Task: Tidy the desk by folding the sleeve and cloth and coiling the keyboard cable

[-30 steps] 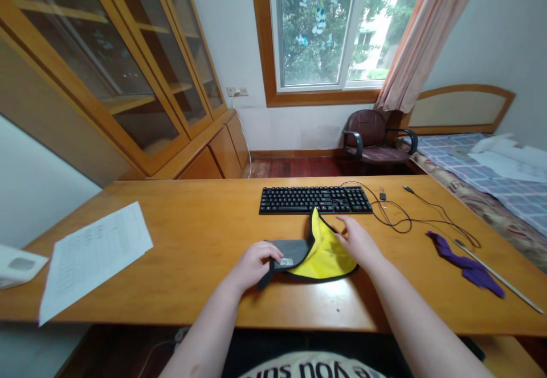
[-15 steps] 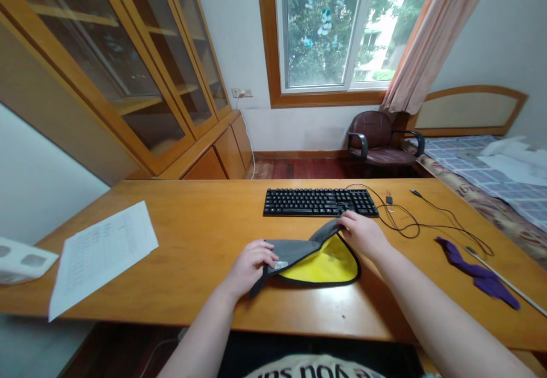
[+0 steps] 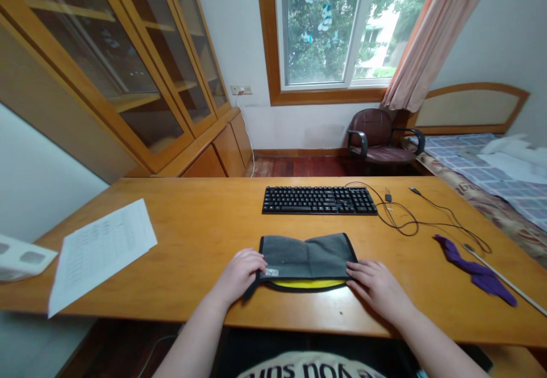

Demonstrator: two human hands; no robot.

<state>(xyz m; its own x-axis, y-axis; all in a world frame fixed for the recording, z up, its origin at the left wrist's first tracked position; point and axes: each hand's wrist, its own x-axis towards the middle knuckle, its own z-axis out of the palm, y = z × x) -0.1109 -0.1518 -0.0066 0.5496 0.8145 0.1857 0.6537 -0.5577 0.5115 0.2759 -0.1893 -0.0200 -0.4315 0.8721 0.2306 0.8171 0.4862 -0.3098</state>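
A grey and yellow cleaning cloth [image 3: 307,257] with black edging lies folded on the desk, grey face up. A strip of its yellow side shows along the near edge, and a small pale label sits by the left end. My left hand [image 3: 240,275] is closed on the cloth's left edge, fingertips on top and the thumb mostly hidden. At the near right corner, my right hand [image 3: 378,287] grips the edge between fingers and thumb. Just beyond the cloth is a black keyboard [image 3: 318,200].
The keyboard's cable [image 3: 410,224] loops over the right of the wooden desk [image 3: 192,230]. A purple cloth [image 3: 474,270] and a thin white stick [image 3: 508,281] lie further right. Printed papers [image 3: 105,253] rest at the left, beside a white box-like object [image 3: 25,257].
My right hand has brought the cloth's raised right corner down toward me, from near the keyboard to the near edge. The grey flap now covers most of the yellow. My left hand stays at the left edge.
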